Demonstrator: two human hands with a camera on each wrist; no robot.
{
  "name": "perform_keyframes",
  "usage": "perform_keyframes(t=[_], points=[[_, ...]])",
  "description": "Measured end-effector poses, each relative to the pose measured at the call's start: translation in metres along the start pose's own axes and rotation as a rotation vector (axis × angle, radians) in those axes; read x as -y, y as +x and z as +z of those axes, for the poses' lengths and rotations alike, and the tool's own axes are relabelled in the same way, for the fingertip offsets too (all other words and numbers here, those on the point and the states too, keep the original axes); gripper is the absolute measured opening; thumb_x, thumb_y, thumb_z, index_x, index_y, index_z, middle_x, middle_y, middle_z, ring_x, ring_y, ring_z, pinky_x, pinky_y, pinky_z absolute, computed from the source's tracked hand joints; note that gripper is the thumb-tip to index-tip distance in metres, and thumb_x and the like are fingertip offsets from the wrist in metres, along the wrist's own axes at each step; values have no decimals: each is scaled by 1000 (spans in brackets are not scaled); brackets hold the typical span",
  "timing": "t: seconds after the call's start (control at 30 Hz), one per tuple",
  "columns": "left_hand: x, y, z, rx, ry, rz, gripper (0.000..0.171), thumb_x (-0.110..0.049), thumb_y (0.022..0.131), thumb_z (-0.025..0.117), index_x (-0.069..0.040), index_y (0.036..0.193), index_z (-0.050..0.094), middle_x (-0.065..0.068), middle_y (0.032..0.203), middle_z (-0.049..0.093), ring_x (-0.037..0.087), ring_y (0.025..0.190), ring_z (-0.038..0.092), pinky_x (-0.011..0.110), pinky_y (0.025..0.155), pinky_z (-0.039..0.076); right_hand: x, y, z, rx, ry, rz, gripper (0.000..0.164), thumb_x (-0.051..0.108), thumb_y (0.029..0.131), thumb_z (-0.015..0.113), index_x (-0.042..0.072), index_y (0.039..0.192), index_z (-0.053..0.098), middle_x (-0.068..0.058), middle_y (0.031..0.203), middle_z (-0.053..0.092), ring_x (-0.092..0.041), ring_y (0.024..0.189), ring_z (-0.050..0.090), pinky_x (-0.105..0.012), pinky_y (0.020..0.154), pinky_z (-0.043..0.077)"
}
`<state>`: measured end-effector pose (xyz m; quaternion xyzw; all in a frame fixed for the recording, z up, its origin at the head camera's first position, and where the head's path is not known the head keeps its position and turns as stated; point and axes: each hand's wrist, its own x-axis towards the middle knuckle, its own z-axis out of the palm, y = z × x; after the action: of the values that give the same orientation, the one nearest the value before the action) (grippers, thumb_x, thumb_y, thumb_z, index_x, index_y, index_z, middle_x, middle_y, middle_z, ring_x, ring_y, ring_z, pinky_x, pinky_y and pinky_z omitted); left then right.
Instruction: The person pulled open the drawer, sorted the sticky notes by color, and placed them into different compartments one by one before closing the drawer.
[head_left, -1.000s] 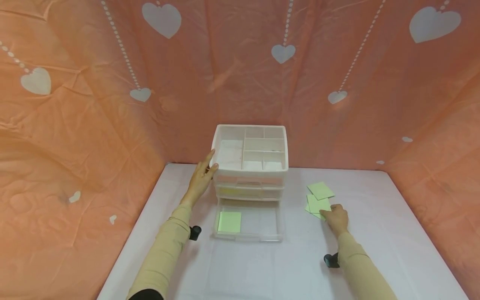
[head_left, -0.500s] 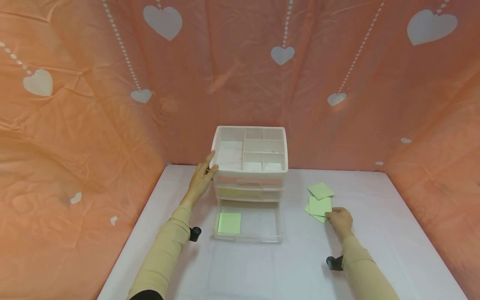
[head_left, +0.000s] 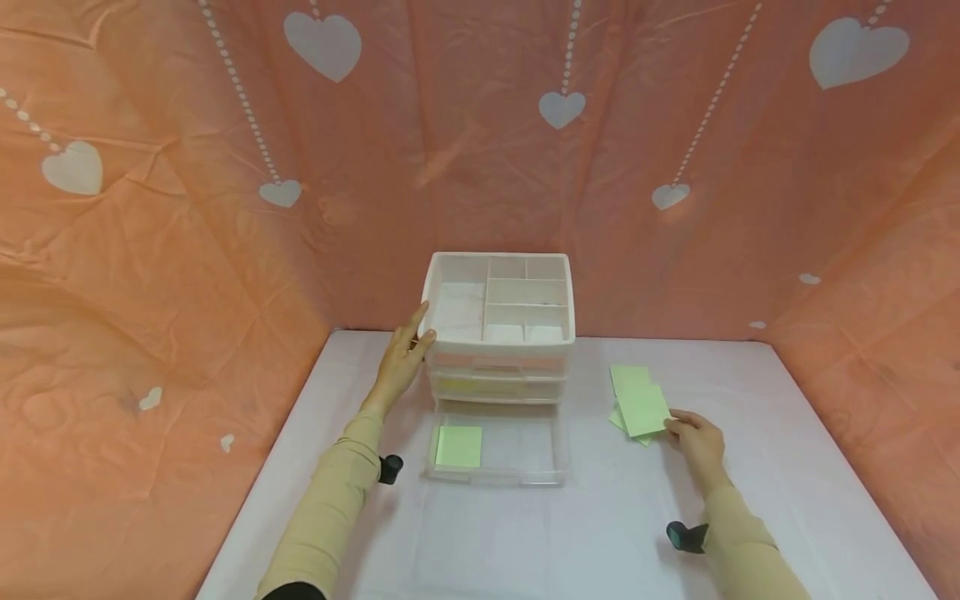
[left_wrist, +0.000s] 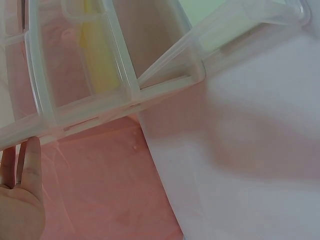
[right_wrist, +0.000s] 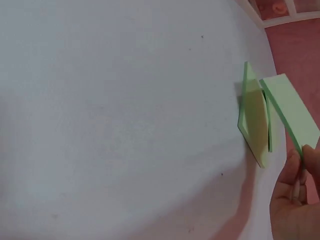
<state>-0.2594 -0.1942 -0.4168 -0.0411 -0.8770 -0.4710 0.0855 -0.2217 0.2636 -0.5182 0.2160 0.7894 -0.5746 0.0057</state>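
My right hand pinches a pale green sticky note pad by its near corner. In the right wrist view that pad is raised and tilted, thumb on its face, with other green pads lying on the table beside it. My left hand rests against the left side of a white plastic drawer organizer, its fingers straight in the left wrist view. The bottom drawer is pulled out, with a green sticky note pad lying in its left part.
Divided compartments form the organizer's top. Something yellow shows through a closed drawer above the pulled-out one. A white tabletop lies beneath, and an orange-pink curtain with hearts hangs behind and at both sides.
My right hand has shifted right and lifted a sticky note pad off the pile; that pad now overlaps the ones beneath. My left hand has stayed at the organizer.
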Motion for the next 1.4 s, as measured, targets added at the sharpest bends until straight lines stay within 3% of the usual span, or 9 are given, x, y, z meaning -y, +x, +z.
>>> perform_keyframes(t=[0.13,0.2,0.33,0.43,0.7,0.97,1.17,1.23,1.4], points=[[0,1,0,-1,8,4,51,-46,97,41,-47,144,21,10,106,43,21,86,49,29,73,41,3,-3,-5,30,72,19,46,17,88,63,-4,127,53,25,77,55,10,71,58,-12,73,50],[0,1,0,1,9,4,51,-46,97,40,-47,144,21,10,106,43,21,86,49,29,73,41,6,-4,-6,42,127,21,39,16,87,65,3,123,59,26,77,55,11,72,59,-11,74,50],[0,2,0,0,9,3,51,-46,97,41,-48,144,21,10,105,43,21,86,50,30,74,41,13,-9,-7,70,285,21,13,13,85,68,24,91,72,24,77,61,8,73,61,-12,75,50],[0,2,1,3,6,2,52,-46,97,41,-47,144,21,10,106,44,21,87,50,30,74,41,17,-14,-6,102,385,1,22,10,84,68,30,74,71,22,78,65,5,73,62,-12,74,51],[-1,2,0,6,1,-2,51,-48,97,41,-48,144,20,11,107,44,22,92,50,30,75,43,27,-33,8,233,530,-61,27,2,86,63,25,78,75,16,83,70,2,78,64,-13,75,51],[-1,2,0,8,-3,0,52,-47,97,41,-47,144,20,11,107,44,21,91,49,30,74,43,40,-44,29,309,526,-174,28,0,86,63,25,82,74,16,87,70,2,80,65,-15,76,52],[-1,2,0,8,-6,-2,52,-47,97,41,-47,144,21,10,106,43,22,90,49,30,74,42,53,-49,44,321,408,-225,19,7,85,67,24,87,75,18,86,69,2,81,65,-17,78,52],[0,2,0,4,0,0,51,-46,97,41,-46,145,21,11,106,43,22,89,49,29,74,42,57,-50,50,319,342,-242,14,10,84,68,15,96,75,20,84,68,2,81,64,-17,78,52],[0,1,0,5,-2,-1,52,-46,97,41,-47,145,21,10,107,43,21,89,48,29,74,42,65,-52,68,329,188,-297,36,15,85,69,-8,112,64,23,84,66,1,81,63,-17,78,51]])
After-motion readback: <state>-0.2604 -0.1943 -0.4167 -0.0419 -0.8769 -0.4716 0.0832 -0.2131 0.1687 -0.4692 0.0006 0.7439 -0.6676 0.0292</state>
